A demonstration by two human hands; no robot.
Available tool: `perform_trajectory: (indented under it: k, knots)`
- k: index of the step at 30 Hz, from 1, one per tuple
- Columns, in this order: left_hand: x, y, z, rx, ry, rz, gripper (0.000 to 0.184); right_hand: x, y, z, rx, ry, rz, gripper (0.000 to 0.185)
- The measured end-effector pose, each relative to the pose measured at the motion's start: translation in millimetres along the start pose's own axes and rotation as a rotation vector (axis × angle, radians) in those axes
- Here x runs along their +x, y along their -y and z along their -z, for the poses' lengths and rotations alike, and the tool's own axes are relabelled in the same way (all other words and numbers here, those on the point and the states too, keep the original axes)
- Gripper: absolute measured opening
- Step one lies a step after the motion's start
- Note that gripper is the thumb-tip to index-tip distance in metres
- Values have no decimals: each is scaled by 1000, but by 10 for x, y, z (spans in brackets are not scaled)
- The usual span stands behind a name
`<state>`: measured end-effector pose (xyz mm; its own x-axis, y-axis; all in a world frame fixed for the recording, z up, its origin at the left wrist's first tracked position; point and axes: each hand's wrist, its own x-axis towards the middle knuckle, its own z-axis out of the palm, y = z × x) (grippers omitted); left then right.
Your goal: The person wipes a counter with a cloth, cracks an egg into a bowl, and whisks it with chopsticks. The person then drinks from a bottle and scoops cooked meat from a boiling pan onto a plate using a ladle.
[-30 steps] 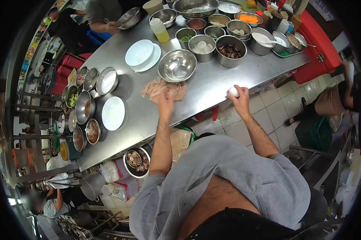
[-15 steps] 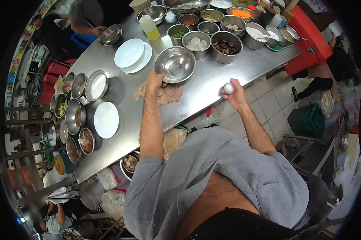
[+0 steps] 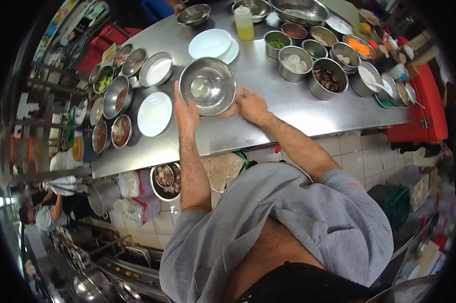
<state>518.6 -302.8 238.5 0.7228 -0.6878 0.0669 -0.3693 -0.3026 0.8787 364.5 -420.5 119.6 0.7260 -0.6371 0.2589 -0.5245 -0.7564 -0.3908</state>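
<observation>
My left hand (image 3: 187, 113) grips the left rim of a steel mixing bowl (image 3: 219, 101), thumb on the near side. The bowl tilts toward me; a small pale, clear patch shows at its bottom, and I cannot tell whether it is liquid or reflection. My right hand (image 3: 251, 105) is closed at the bowl's lower right edge, knuckles up. What its fingers hold is hidden, and the white egg seen earlier is out of sight. Right behind the bowl stand stacked white plates (image 3: 210, 43).
Steel bowls and a white oval plate (image 3: 155, 114) sit at the left. At the back right are an oil squeeze bottle (image 3: 245, 25), pots of white rounds (image 3: 293, 64) and dark mushrooms (image 3: 326, 83), and a red cooler (image 3: 424, 101). Another person's hand (image 3: 179, 7) is at the far edge.
My left hand has taken up the bowl and tilted it. My right hand has moved left from the table's front edge to the bowl, and the egg no longer shows. The view has turned.
</observation>
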Motion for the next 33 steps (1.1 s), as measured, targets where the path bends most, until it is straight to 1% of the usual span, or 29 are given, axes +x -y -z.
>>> perform_trajectory:
  k: [1, 2, 4, 5, 6, 7, 8, 9, 10, 11, 12, 14, 15, 17, 18, 19, 20, 21, 22, 23, 24, 25, 26, 27, 28, 29, 30, 31, 33]
  knots:
    - [-47, 53, 63, 22, -13, 40, 68, -21, -48, -3, 9, -20, -27, 26]
    - [-87, 102, 120, 40, -24, 77, 68, -77, -101, 64, 16, -10, -10, 26]
    - [-112, 181, 182, 61, -78, 73, 67, -102, -237, 267, 335, 66, -344, 22]
    - [-125, 220, 188, 109, -67, 96, 66, -74, -243, 304, 333, 79, -336, 22]
    - [-135, 272, 178, 157, -48, 118, 64, -39, -271, 331, 484, -19, -325, 20]
    - [-105, 396, 91, 181, -81, 10, 63, 10, -311, 363, 632, -125, -315, 19]
    - [-98, 401, 21, 209, -116, -98, 62, 78, -299, 381, 628, -126, -318, 19]
    - [-111, 383, -91, 150, -50, -54, 62, 170, -242, 365, 554, -201, -213, 18]
    - [-138, 314, -166, 136, -27, -63, 62, 239, -186, 350, 478, -276, -109, 17]
    - [-165, 244, -240, 123, -3, -71, 63, 265, -166, 306, 413, -287, -64, 16]
    - [-193, 174, -315, 109, 21, -78, 63, 244, -154, 271, 411, -293, -69, 16]
    - [-286, -104, -308, -112, 66, 85, 64, 191, -133, 244, 370, -259, -126, 16]
    - [-270, -82, -330, -115, 66, 86, 64, 149, -121, 229, 395, -253, -136, 16]
    - [-246, 44, -367, -277, 15, 94, 64, 50, -47, 220, 438, -224, -144, 16]
    - [-239, 103, -387, -276, 17, 97, 64, 32, -18, 218, 481, -202, -149, 16]
    - [-234, 136, -400, -282, -60, 92, 65, 45, 13, 162, 471, -302, -42, 18]
    - [-213, 151, -406, -291, -138, 82, 65, 46, 32, 123, 470, -307, -45, 18]
    - [-193, 161, -387, -306, -199, 97, 63, 32, 64, 80, 679, -147, -40, 19]
    - [-145, 208, -359, -305, -190, 92, 63, 23, 103, 95, 886, 16, -35, 20]
    - [-76, 275, -332, -504, -260, 86, 59, 34, 99, 125, 861, 120, -58, 22]
    - [-8, 333, -316, -703, -326, 82, 56, 33, 80, 164, 860, 108, -65, 22]
    - [11, 315, -288, -702, -313, 79, 56, 11, 58, 203, 1110, 101, -295, 23]
    - [5, 279, -252, -726, -317, 81, 52, -20, 62, 302, 1356, 93, -531, 23]
    - [-6, 235, -238, -753, -322, 84, 48, -83, -27, 469, 1530, 23, -745, 25]
    - [-39, 165, -266, -756, -314, 86, 48, -188, -260, 531, 1643, 9, -802, 27]
    - [-105, 80, -328, -756, -173, 121, 47, -321, -502, 597, 1756, -5, -860, 29]
    - [-174, 26, -420, -754, -32, 156, 46, -468, -615, 726, 1780, -39, -828, 29]
    - [-240, 15, -562, -738, 59, 182, 45, -630, -707, 864, 1800, -74, -792, 29]
    - [-380, -28, -873, -725, 254, 261, 46, -1051, -995, 954, 1702, -78, -704, 39]
